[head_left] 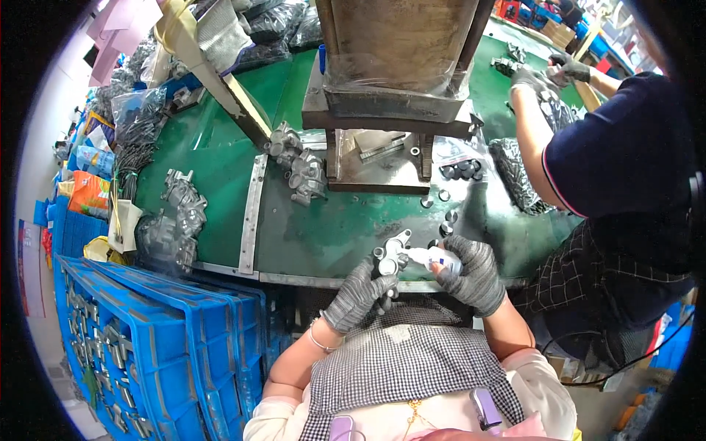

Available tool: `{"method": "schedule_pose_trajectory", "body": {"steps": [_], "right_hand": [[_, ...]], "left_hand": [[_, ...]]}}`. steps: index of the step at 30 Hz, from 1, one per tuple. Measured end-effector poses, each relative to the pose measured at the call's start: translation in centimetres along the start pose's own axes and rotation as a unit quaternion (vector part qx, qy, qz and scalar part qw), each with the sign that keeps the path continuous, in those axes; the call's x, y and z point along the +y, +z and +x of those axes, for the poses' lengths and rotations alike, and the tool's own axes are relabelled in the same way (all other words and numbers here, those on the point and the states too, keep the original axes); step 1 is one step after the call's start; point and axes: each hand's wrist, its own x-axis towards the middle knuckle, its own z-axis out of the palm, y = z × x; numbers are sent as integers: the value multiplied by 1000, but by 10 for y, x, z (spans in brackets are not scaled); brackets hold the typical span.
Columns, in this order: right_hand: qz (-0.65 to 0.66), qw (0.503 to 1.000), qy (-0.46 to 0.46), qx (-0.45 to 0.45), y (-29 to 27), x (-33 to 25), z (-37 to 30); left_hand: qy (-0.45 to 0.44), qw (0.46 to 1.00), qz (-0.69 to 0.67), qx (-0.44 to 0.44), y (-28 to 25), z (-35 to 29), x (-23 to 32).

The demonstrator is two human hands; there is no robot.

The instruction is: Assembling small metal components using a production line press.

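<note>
My left hand (358, 295), in a grey knitted glove, is closed around a cast metal housing (390, 253) near the front edge of the green bench. In my gloved right hand (474, 275) is a small white squeeze bottle (443, 259), tipped sideways. Its narrow nozzle meets or almost meets the housing's side; whether they touch I cannot tell. Just beyond my right hand lie black round caps (450, 217), with a pile of the same caps (463, 170) farther back. More metal housings (307, 176) rest left of the press base.
A tall metal press (397, 103) stands at the middle of the bench (323, 242). Further housings (184, 209) lie at the left. Blue crates (158, 331) with metal parts stand at lower left. A co-worker (610, 147) in a dark shirt handles parts on the right, beside a black bag (518, 176).
</note>
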Motion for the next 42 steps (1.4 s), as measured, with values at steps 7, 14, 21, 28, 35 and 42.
{"method": "schedule_pose_trajectory", "body": {"steps": [7, 14, 21, 28, 35, 42], "right_hand": [[-15, 999, -40, -26, 5, -11, -1], [-42, 999, -12, -16, 3, -12, 4], [-28, 999, -3, 15, 10, 11, -2], [80, 990, -8, 114, 8, 28, -1], [137, 985, 38, 94, 15, 11, 8], [102, 990, 13, 99, 18, 33, 2]], "left_hand": [[17, 999, -18, -26, -5, 2, -3], [17, 1000, -12, -6, -8, 4, -11], [13, 997, -76, 4, -13, -9, -5], [29, 948, -269, 166, -73, -33, -17], [242, 886, -274, 284, -125, -12, 63], [119, 888, -368, 250, -193, 54, 58]]}}
